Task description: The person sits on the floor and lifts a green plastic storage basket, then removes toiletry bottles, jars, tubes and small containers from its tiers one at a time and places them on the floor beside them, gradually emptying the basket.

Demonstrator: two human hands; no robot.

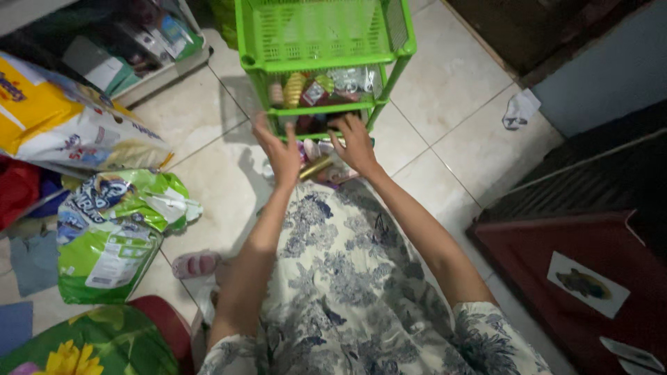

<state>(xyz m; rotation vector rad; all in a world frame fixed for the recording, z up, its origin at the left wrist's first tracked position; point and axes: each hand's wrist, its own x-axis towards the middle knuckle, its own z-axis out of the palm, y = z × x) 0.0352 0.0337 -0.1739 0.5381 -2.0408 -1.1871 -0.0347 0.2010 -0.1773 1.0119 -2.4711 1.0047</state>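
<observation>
Around my hands there is plenty of clutter. Off to the left of the left hand [280, 154] lies a green and white plastic bag [111, 229] on the floor, and beyond it a larger yellow and white sack [62, 118]. Nearer me on that side I see a pink sandal [196, 264] and a cushion with a yellow flower print [83, 347]. To the right of the right hand [356, 144], well apart, a crumpled white scrap [520, 110] sits on the tiles, and a dark red cabinet [577, 264] stands closer to me. My lap, covered in blue-and-white floral cloth [347, 278], fills the space just below both hands.

Straight ahead of the hands stands a green plastic rack [323, 35] with basket tiers. Its top tier looks bare; the tier below holds small packets and sachets [319, 87]. The rack's green rail crosses right in front of my fingertips.

Both hands reach to the lowest tier. The left grip is spread, fingers loosely apart, and I cannot tell whether it has hold of anything. The right grip is also open, fingers splayed over the small items there, touching them rather than closing round one. Between the two hands, just under them, lie a gold-coloured tube [316, 168] and other small packets, too blurred to name.

The floor is pale square tile [451, 90], dimly lit, with a low shelf of boxes [139, 48] far to the upper left.
</observation>
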